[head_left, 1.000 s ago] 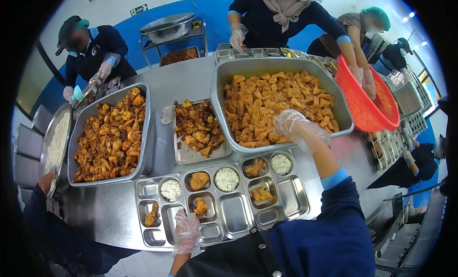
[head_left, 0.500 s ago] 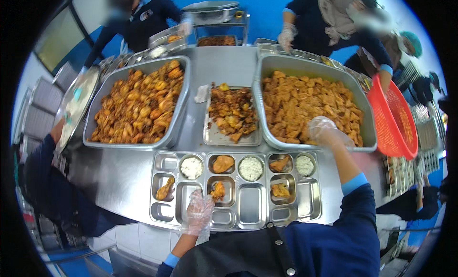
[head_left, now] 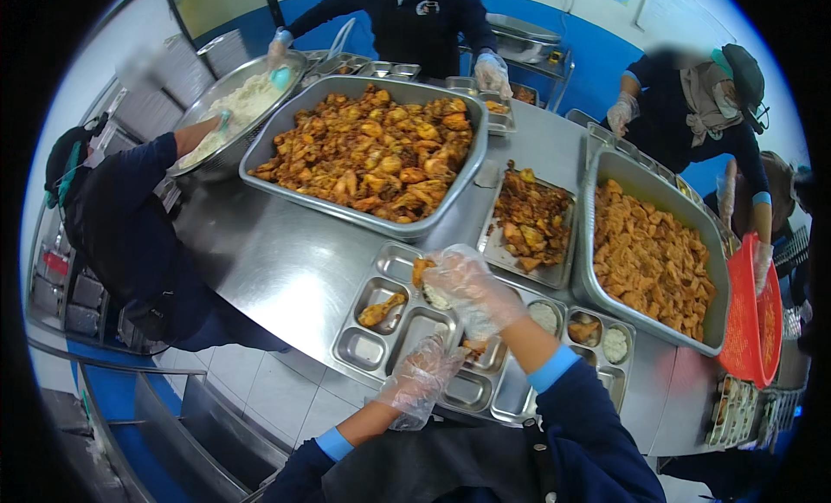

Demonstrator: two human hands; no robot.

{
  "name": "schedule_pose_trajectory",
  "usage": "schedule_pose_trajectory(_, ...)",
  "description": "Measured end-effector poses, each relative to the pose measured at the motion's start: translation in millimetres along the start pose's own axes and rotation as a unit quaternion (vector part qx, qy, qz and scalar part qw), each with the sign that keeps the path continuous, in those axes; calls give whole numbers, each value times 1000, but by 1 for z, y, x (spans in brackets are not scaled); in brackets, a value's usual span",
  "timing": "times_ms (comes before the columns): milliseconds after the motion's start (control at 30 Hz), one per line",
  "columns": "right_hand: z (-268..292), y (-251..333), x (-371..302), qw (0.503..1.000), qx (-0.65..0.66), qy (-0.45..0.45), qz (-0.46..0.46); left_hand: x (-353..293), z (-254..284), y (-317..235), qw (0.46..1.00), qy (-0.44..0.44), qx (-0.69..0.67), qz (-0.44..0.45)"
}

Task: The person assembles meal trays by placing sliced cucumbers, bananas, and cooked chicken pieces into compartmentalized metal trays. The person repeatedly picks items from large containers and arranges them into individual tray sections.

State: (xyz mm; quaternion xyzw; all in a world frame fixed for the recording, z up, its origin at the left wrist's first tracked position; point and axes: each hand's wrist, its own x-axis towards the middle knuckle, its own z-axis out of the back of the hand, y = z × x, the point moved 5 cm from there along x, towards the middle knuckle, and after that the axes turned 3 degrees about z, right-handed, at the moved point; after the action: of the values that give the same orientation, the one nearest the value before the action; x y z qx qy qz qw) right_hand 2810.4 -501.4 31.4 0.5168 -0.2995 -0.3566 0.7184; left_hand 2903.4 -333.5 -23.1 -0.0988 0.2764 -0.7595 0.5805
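Compartment steel trays stand side by side along the near table edge. Over the upper compartments of the leftmost tray (head_left: 363, 349) is my gloved right hand (head_left: 478, 293), its fingers pinching an orange-brown food piece (head_left: 421, 272). White rice (head_left: 438, 299) shows partly beneath that hand. My gloved left hand (head_left: 422, 380) lies over the large lower compartment and front rim of this tray, fingers stretched out, holding nothing I can see. A chicken drumstick (head_left: 382, 309) sits in the compartment to its left. Part of a browned chicken piece (head_left: 473, 349) shows in the neighbouring tray, below my right wrist.
A tub of fried chicken (head_left: 363, 157) stands beyond the trays. Right of it are a shallow tray of browned pieces (head_left: 530, 217) and a tub of orange-brown pieces (head_left: 649, 252). A red basket (head_left: 753, 321) is far right. Co-workers stand around; one reaches into a rice bowl (head_left: 242, 105).
My right hand has left the tub of orange-brown pieces and come left over the leftmost tray with a piece. My left hand stays low at the trays. The view has swung left and tilted.
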Motion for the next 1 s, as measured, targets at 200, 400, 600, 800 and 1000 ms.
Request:
schedule_pose_trajectory(200,-61,-11,48,893,-442,71,-37,-51,63,42,992,-82,-93,22)
schedule_pose_trajectory(400,-26,35,-70,888,-448,-99,-9,-69,124,129,969,-237,-54,44)
schedule_pose_trajectory(600,-22,23,-218,763,-548,-211,-270,0,87,247,956,-111,-201,183)
schedule_pose_trajectory(800,-50,-2,-280,761,-378,-289,-440,48,46,246,997,-35,-72,-16)
schedule_pose_trajectory(1000,-69,-11,-271,706,-418,-278,-500,109,-14,251,859,23,-501,99)
